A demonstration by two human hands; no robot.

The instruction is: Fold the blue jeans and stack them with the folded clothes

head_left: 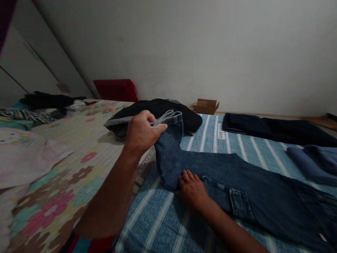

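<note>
A pair of dark blue denim jeans [216, 161] lies lengthwise across a blue striped cloth [147, 218], its legs running off to the right. My left hand [144, 131] pinches the elastic waistband and holds that end up off the bed. Resting on the denim below the waist is my right hand [191, 186], fingers stretched out and lying flat. A cargo pocket shows on the leg just right of that hand. The far end of the legs leaves the view at the lower right.
Behind the waistband sits a pile of black clothing [158, 109]. Folded dark trousers [276, 128] and folded blue jeans [316, 161] lie at the right. A cardboard box [206, 106] and a red crate [116, 89] stand near the wall. Loose clothes [28, 151] cover the floral sheet's left side.
</note>
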